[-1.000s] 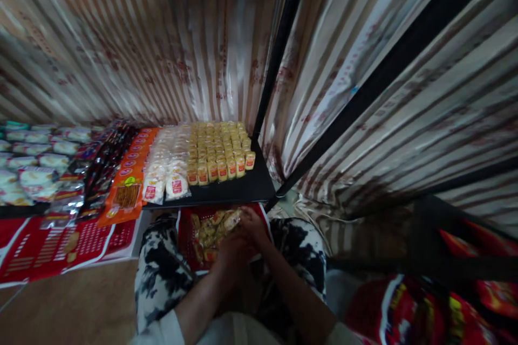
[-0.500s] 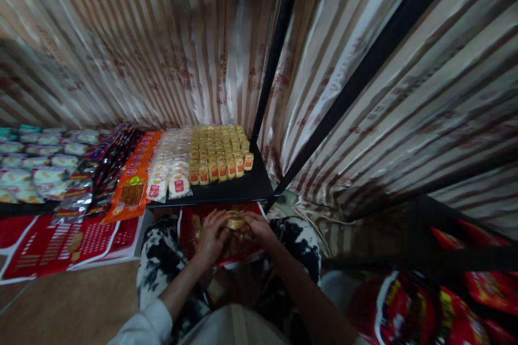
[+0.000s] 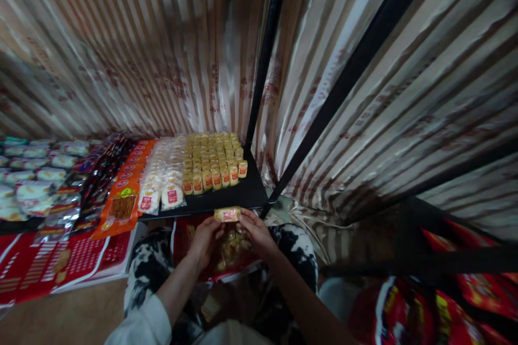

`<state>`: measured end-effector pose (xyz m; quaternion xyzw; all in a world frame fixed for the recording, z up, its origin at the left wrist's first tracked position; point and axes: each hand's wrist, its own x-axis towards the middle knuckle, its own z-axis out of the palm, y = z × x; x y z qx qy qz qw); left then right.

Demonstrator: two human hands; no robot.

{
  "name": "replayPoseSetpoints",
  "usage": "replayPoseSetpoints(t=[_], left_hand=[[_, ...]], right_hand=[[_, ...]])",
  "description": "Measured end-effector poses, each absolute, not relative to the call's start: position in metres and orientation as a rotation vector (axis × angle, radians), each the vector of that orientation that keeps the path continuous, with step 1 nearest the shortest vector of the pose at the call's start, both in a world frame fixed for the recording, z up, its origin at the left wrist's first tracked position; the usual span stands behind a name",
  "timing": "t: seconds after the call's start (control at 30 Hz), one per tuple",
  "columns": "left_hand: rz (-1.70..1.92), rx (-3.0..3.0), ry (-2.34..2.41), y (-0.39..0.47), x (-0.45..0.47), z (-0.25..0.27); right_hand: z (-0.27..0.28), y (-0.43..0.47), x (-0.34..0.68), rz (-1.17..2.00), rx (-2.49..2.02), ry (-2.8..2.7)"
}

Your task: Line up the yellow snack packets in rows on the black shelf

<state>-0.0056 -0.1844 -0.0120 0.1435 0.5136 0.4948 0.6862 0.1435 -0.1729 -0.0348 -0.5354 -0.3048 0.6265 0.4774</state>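
Observation:
A small yellow snack packet with a red label is stretched level between my hands, just in front of the shelf edge. My left hand pinches its left end, and my right hand grips the right end. Below them an open red bag lies across my lap with more yellow wrapped snacks inside. Behind the hands, matching yellow packets stand in tight rows on the black shelf. My fingertips are partly blurred.
White packets, an orange snack bag and dark packets line the shelf to the left. Black poles rise before a striped curtain. Red bags sit at lower right; a red printed box is at lower left.
The yellow packet has come up out of the red bag toward the shelf edge, held between both hands. The view has shifted slightly, so the shelf appears lower and further left.

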Motion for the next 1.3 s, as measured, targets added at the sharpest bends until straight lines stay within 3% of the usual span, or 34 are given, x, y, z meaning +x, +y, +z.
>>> replayPoseSetpoints(t=[0.4,0.77,1.1,1.3], left_hand=[[1.018,0.301,1.013,-0.162,0.027,-0.007],[1.01,0.582,1.362,-0.11,0.054,-0.01],[1.159,0.743,1.368,-0.079,0.059,-0.054],[1.187,1.248,1.407,-0.079,0.054,-0.049]], right_hand=[[-0.024,-0.151,0.134,1.32,-1.121,-0.855],[-0.023,-0.074,0.173,0.449,-1.639,-1.421],[-0.041,-0.031,0.166,0.486,-1.603,-1.416],[-0.058,-0.027,0.163,0.588,-1.507,-1.356]])
